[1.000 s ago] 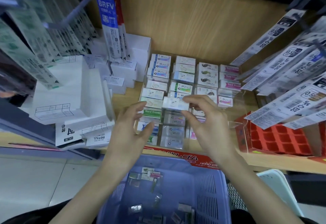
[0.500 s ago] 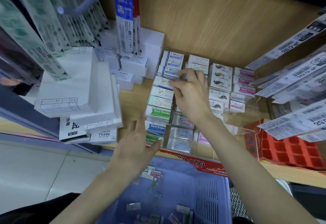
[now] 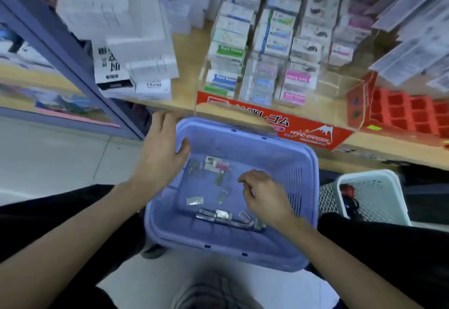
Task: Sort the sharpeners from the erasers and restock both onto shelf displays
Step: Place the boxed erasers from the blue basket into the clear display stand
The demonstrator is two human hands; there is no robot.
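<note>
- Left hand point(image 3: 161, 153), fingers spread flat, presses the upper-left rim of the purple basket point(image 3: 230, 127), likely to steady it.
- Right hand point(image 3: 264, 196) dips inside, fingers curled; whether they pinch anything I cannot tell.
- Small packets point(image 3: 216, 215) lie loose on the basket floor, below the eraser display point(image 3: 228, 53) at upper centre.

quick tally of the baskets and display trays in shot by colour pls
purple basket: 1
white basket: 1
red compartment tray: 1
clear eraser display with a red front: 1
total: 4
</note>
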